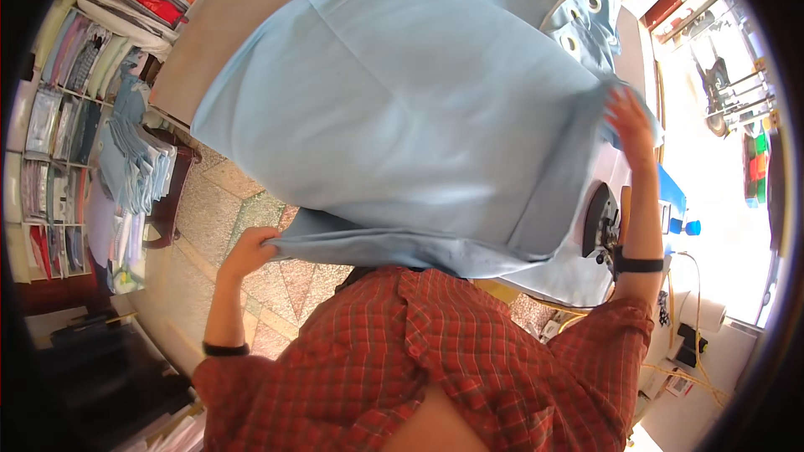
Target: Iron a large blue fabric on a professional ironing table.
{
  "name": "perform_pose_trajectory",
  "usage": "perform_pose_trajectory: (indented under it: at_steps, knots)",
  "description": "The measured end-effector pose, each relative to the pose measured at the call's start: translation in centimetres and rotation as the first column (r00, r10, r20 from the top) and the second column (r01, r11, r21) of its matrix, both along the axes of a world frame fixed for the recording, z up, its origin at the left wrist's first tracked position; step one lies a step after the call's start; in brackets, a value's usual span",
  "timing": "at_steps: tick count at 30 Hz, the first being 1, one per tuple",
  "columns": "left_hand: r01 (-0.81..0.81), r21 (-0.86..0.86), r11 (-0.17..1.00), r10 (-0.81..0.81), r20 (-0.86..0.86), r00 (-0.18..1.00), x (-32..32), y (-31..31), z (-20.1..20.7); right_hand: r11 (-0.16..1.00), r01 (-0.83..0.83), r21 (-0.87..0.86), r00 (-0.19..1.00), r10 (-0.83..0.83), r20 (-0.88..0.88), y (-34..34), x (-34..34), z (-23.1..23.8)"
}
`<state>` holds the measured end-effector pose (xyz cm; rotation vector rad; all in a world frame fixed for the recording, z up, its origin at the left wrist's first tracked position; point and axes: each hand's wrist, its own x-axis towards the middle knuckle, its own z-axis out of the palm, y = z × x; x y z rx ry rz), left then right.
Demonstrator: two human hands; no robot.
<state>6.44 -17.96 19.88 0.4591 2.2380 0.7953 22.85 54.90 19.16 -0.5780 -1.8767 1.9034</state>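
A large light blue curtain spreads across the table, its near edge hanging loose in front of me. Several metal eyelets line a gathered strip of the blue cloth at the far right. My left hand is closed on the curtain's near left corner and holds it off the table, above the floor. Over at the right side, my right hand lies against the cloth below the eyelets. Its fingers look stretched and apart, though slightly blurred.
What looks like a dark iron stands by my right forearm. Folded blue curtains are piled on the left, beside shelves of packed fabrics. A blue object and a white roll are at the right. Patterned floor shows at the left.
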Motion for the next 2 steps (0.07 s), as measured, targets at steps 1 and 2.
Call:
perform_pose_trajectory:
  at_steps: [1,2]
  knots:
    - [0.022,0.023,0.999,-0.022,0.003,1.0,0.1,1.4,0.5,0.988,-0.152,0.04,0.983,0.147,0.108,-3.3,-1.4,0.8]
    - [0.052,0.045,0.998,-0.052,0.002,0.999,0.0,3.2,1.6,0.965,-0.232,0.122,0.955,0.202,0.216,-4.2,-1.9,0.0]
